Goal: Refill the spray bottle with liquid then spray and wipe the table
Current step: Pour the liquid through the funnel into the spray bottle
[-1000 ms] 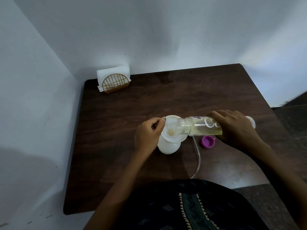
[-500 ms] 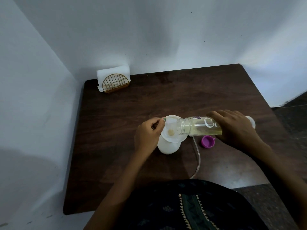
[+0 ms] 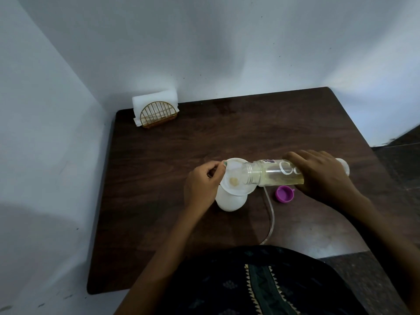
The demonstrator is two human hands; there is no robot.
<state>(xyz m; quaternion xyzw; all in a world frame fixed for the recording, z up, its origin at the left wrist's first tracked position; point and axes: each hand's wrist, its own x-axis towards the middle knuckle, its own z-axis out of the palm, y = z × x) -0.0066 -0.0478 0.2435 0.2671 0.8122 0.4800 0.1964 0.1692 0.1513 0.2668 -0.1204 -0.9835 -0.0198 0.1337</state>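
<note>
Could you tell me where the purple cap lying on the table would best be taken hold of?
Probably by its round rim: the purple cap lies open side up on the table, free all round, so a pinch from above across the rim suits it.

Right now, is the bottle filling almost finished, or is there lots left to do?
Done: the purple cap is off, lying on the table. In hand: the right hand tips the refill bottle into a funnel that the left hand steadies on the white spray bottle. Yellow liquid remains. Left: closing up, spraying, wiping.
</note>
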